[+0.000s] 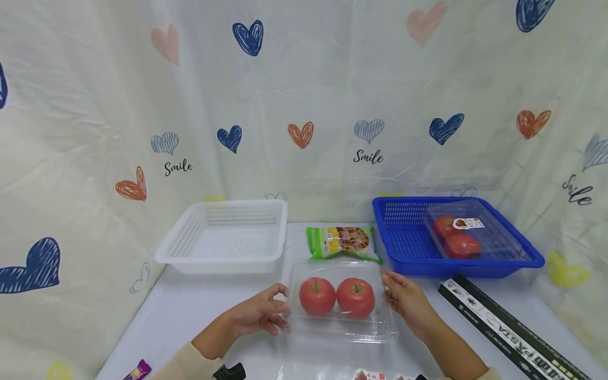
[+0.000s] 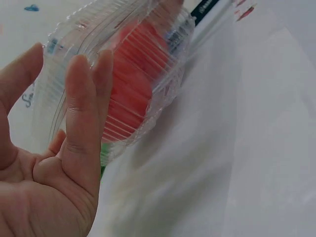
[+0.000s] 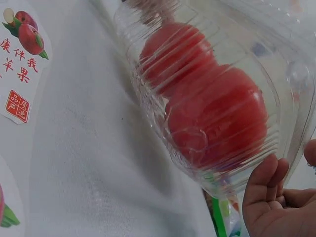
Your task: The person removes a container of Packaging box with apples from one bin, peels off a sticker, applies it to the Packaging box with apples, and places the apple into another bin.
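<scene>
A clear plastic fruit box [image 1: 342, 328] with a ridged base and lid holds two round red fruits [image 1: 355, 298] with green stem ends. My left hand [image 1: 263, 311] holds its left side, thumb on the lid side and fingers [image 2: 81, 108] along the base. On the opposite side my right hand [image 1: 408, 301] grips the edge, fingertips [image 3: 266, 170] at a lower corner. The box stands tilted in both wrist views, with a shadow on the white cloth beneath. Printed apple stickers [image 3: 22, 64] lie near the front of the table.
Behind the box lies a green snack bag [image 1: 342, 243]. A white basket [image 1: 220, 264] stands at back left. The blue basket [image 1: 456, 269] at back right holds another fruit box [image 1: 499, 243] with a sticker. A long black pasta box [image 1: 515, 332] lies at right, a purple wrapper [image 1: 138, 370] at front left.
</scene>
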The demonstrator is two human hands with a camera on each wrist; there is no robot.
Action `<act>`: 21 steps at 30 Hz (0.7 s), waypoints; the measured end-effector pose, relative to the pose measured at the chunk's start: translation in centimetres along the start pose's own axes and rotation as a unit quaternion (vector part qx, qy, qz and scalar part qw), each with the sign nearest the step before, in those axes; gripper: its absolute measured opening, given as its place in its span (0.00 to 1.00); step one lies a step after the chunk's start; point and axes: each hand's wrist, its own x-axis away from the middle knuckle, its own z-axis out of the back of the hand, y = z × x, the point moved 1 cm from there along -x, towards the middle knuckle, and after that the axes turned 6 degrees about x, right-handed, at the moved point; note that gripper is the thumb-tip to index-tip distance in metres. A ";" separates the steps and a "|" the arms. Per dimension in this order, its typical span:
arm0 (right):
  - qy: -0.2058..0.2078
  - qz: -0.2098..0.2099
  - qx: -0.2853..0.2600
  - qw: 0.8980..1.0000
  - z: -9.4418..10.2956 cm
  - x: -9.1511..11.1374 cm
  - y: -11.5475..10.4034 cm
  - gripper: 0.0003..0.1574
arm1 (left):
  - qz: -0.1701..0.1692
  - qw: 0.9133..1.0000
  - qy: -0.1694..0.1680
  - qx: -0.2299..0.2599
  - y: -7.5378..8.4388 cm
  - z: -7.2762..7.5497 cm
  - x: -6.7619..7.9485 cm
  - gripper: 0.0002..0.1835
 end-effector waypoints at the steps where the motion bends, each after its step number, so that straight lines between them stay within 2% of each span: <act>1: 0.000 0.000 0.004 1.000 0.0 -0.1 0.0 0.38 | 0.001 1.000 0.001 0.001 -0.1 -0.1 -0.1 0.18; 8: 0.007 -0.004 -0.013 1.000 -0.3 -1.0 0.3 0.39 | 0.001 1.000 0.017 0.009 -0.6 0.0 -0.8 0.21; 16: 0.014 -0.002 -0.010 1.000 -0.4 -1.8 0.7 0.39 | -0.006 0.998 0.055 -0.026 -0.8 0.2 -1.7 0.24; 21: 0.009 -0.005 -0.010 1.000 -0.3 -2.3 1.4 0.38 | -0.007 0.995 0.085 -0.041 -0.9 -0.2 -1.8 0.23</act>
